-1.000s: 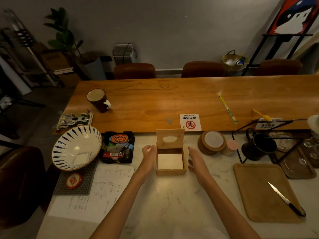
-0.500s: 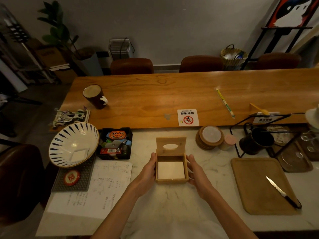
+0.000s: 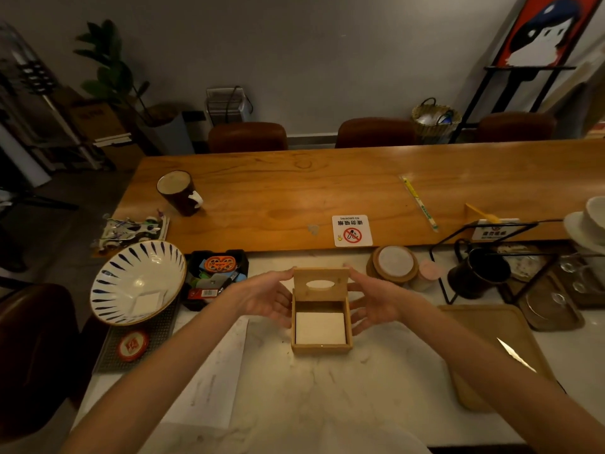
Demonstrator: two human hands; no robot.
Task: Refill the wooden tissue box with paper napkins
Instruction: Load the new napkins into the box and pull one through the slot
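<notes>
The wooden tissue box (image 3: 322,348) stands on the marble counter in front of me. Its hinged lid (image 3: 320,283), with an oval slot, stands upright at the back. A stack of white paper napkins (image 3: 320,327) lies flat inside. My left hand (image 3: 262,298) is left of the box, fingers spread, thumb tip at the lid's upper left corner. My right hand (image 3: 376,299) mirrors it on the right, a fingertip at the lid's upper right corner. Neither hand is closed around anything.
A striped bowl (image 3: 137,283) holding a white napkin and a black tray of small items (image 3: 216,276) sit to the left, above a paper sheet (image 3: 212,371). Coasters (image 3: 394,263), a black mug (image 3: 478,273) and a wooden board (image 3: 484,381) with a knife (image 3: 515,355) lie right.
Both hands let go of the box's side walls and rose to the top corners of the upright lid. The box stays where it was with the napkins inside.
</notes>
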